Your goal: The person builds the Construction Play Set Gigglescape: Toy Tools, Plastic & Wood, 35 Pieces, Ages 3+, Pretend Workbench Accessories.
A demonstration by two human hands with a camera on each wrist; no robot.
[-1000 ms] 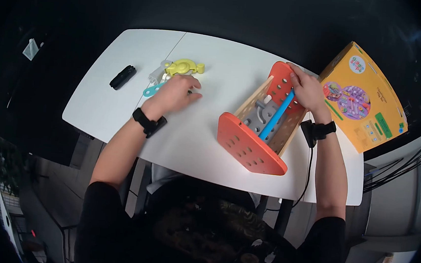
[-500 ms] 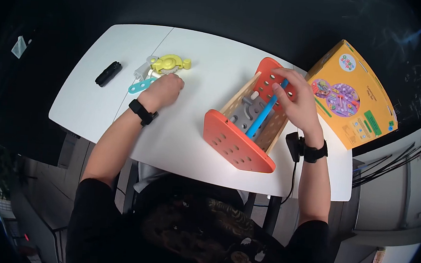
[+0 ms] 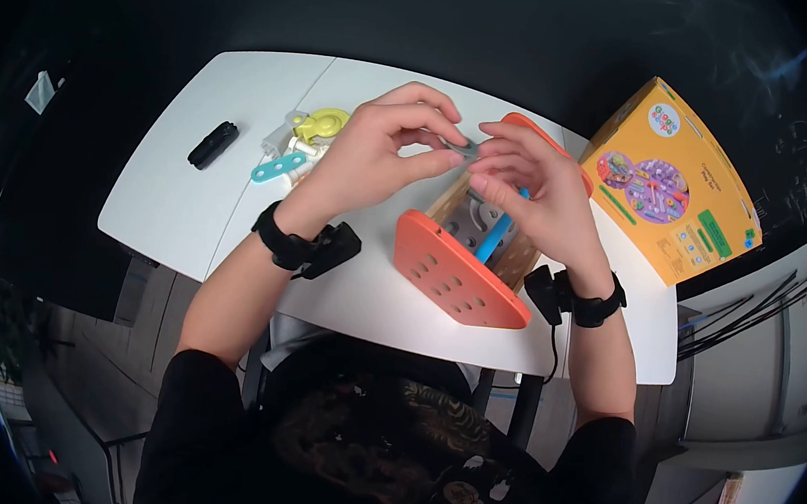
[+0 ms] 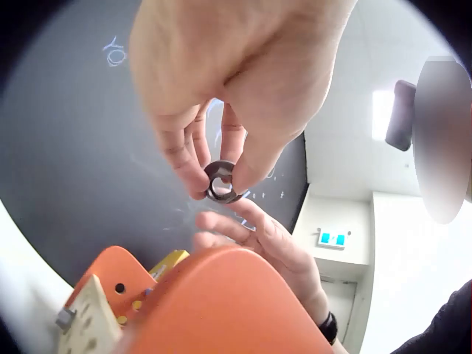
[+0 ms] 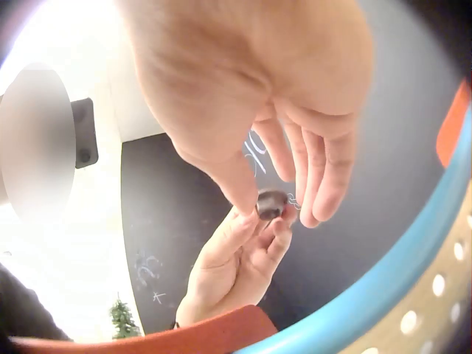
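My left hand (image 3: 373, 160) pinches a small dark grey ring (image 4: 220, 167) between thumb and fingertips, its hole showing in the left wrist view. Facing it, my right hand (image 3: 550, 202) has loosely spread fingers, with the thumb tip right by the ring (image 5: 271, 203) in the right wrist view. Both hands are over a toy toolbox whose orange end panel (image 3: 459, 273) faces me. Its blue handle bar (image 3: 494, 240) and perforated wooden sides show below my right hand, while the far orange end is partly hidden.
Left of the toolbox lie a yellow toy piece (image 3: 321, 125), a teal strip with holes (image 3: 279, 168) and some white and grey pieces. A black case (image 3: 213, 145) is farther left on the white table (image 3: 168, 177). At the right stands a yellow box (image 3: 700, 218).
My left hand has come up from the loose pieces and moved right, bringing the grey ring. My right hand has left the toolbox's far end and moved in to meet it.
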